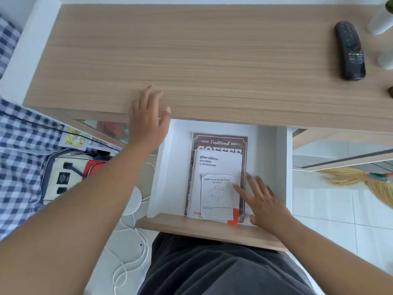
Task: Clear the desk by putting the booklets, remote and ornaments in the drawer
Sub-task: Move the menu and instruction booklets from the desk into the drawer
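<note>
Wood-grain worktop (212, 60), black remote (349, 51) far right; booklets (217, 184) in open white drawer (280, 167). Left hand (148, 120) spread on edge, right hand (261, 201) flat, fingers spread, on booklets. White tiled floor (340, 209).

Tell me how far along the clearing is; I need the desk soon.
Done: three booklets lie stacked in the open drawer. In hand: nothing; the right hand rests open on the stack, the left hand at the desk edge. Left: the remote and white ornaments on the desk's right side.
</note>
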### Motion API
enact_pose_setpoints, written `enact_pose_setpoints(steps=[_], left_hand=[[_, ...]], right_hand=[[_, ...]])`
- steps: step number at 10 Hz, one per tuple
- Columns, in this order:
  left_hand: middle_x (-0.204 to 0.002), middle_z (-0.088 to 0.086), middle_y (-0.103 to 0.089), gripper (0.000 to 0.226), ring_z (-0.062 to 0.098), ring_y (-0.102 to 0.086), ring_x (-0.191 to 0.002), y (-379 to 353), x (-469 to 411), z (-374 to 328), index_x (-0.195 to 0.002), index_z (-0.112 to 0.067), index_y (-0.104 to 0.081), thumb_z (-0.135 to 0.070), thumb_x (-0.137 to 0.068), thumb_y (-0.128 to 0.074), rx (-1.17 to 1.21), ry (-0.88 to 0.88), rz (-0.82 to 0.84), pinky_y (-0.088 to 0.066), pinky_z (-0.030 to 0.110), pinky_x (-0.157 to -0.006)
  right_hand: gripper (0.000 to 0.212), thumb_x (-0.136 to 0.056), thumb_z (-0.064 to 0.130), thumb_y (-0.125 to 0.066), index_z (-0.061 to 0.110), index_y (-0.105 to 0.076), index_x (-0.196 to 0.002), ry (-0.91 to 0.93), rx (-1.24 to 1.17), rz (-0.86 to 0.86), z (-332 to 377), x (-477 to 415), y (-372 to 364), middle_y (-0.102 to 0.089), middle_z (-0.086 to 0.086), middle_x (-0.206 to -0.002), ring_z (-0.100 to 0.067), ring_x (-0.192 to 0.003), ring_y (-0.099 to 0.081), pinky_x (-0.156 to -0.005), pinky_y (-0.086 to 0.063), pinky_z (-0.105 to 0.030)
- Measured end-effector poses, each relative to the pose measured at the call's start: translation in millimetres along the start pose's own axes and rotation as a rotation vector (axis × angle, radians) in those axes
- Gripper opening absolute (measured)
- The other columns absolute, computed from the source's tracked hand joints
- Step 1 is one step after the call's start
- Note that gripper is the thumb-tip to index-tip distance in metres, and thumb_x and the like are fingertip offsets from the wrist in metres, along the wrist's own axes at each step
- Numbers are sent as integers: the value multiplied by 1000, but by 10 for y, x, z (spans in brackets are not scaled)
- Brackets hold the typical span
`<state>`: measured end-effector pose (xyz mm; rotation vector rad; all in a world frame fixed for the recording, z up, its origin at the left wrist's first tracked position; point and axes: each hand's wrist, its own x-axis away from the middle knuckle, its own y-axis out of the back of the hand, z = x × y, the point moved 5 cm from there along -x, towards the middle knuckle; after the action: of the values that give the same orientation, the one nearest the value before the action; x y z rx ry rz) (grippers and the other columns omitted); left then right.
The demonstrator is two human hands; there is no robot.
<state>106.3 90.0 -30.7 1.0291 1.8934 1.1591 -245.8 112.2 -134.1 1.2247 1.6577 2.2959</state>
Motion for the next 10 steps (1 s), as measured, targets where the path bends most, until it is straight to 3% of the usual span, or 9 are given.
enact_pose_setpoints(steps=[1,2,4,6,7,8,10], left_hand=[[-165,4,-6,63,28,-4,-150,-95,-269,262,-153,-25,-22,-53,-97,-34,-157,111,268,-4,48,-120],[-165,-1,8,67,26,8,-151,-118,-421,453,-155,-36,-5,-63,-96,-24,-287,119,375,3,50,-120],[-164,-1,11,68,26,10,-150,-89,-524,612,-154,-39,0,-68,-94,-16,-313,170,373,3,53,-119],[-165,-2,9,67,26,8,-151,-81,-513,590,-153,-40,-3,-67,-94,-19,-296,176,355,1,53,-119],[-165,-3,9,68,26,8,-151,-78,-521,602,-153,-41,-3,-68,-93,-18,-293,174,349,1,53,-119],[-165,-3,7,68,26,7,-151,-84,-526,611,-153,-41,-4,-69,-92,-18,-290,170,336,1,54,-119],[-165,-3,7,67,26,7,-151,-88,-532,610,-153,-41,-4,-68,-93,-19,-289,172,329,1,53,-119]], right_hand=[[112,-84,43,-65,37,31,-142,-7,5,33,8,-25,-99,20,-16,-157,-38,-146,10,-117,-10,-45],[106,-88,46,-59,36,32,-141,5,-27,20,76,-51,-124,23,-18,-156,-37,-145,14,-118,-5,-42],[102,-90,47,-57,34,30,-143,60,-72,9,165,-126,-123,26,-21,-154,-34,-144,18,-107,9,-35],[101,-87,42,-58,37,27,-142,86,-131,-46,327,-222,-145,29,-17,-154,-32,-143,20,-108,4,-36],[102,-80,54,-61,35,12,-149,70,-115,-40,429,-320,-150,26,-16,-155,-37,-142,17,-113,-4,-46],[109,-67,70,-63,30,-7,-151,9,-133,-38,510,-394,-160,5,-18,-159,-44,-141,0,-109,-25,-53],[99,-84,54,-56,37,20,-146,11,-228,-56,567,-464,-116,36,-6,-152,-34,-139,31,-110,-34,-44]])
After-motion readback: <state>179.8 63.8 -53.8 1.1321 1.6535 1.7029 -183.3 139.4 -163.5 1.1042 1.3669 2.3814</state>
